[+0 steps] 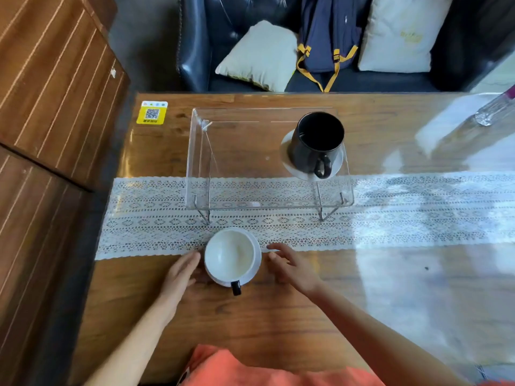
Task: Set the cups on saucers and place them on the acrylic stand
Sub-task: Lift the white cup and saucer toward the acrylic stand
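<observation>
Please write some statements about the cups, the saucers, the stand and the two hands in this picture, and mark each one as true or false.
1. The black cup stands on a saucer on the acrylic stand. True.
2. The white cup is already on the stand. False: it sits on its saucer on the table, in front of the stand.
3. The left hand grips the white cup's handle. False: both hands are open beside the saucer; the handle points toward the person, untouched.
4. The right hand is to the right of the white cup. True.
5. The stand rests partly on the lace runner. True.
</observation>
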The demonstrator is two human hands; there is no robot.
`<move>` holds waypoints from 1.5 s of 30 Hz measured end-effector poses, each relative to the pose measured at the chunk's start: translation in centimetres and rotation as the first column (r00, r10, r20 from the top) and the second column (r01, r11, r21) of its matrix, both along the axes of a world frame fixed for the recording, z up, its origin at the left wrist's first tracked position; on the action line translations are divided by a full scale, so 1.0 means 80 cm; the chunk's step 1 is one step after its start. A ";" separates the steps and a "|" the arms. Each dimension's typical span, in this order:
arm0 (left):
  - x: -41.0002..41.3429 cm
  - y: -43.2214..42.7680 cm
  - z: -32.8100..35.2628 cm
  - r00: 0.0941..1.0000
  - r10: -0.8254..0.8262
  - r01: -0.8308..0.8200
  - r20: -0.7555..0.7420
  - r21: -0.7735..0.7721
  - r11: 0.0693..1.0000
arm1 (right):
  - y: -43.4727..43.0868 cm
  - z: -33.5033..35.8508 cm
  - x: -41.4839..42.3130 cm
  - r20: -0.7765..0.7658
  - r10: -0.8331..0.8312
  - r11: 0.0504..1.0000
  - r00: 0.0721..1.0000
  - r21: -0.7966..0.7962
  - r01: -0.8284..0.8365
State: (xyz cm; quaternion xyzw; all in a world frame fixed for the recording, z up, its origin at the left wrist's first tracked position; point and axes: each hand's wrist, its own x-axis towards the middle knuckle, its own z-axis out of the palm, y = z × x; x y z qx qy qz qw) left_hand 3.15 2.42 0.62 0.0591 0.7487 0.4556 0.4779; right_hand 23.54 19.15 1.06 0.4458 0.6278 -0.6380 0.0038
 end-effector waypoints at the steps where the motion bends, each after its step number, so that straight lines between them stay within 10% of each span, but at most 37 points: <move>1: -0.005 0.002 0.001 0.998 -0.060 0.060 0.020 0.001 0.998 | -0.003 0.001 -0.010 0.017 -0.003 1.000 1.000 0.006 0.003; 21: -0.024 0.004 0.051 0.879 -0.478 0.477 -0.002 0.039 0.878 | -0.036 0.047 0.007 -0.016 -0.074 0.986 0.997 -0.152 0.071; 33: -0.015 0.026 0.162 0.919 -0.392 0.390 -0.047 0.265 0.882 | 0.018 0.180 0.014 -0.150 0.013 1.000 0.989 0.006 -0.013; 45: -0.086 0.126 0.223 0.885 -0.423 0.455 -0.195 0.164 0.876 | 0.077 0.187 -0.079 -0.271 -0.102 0.982 0.957 0.125 0.140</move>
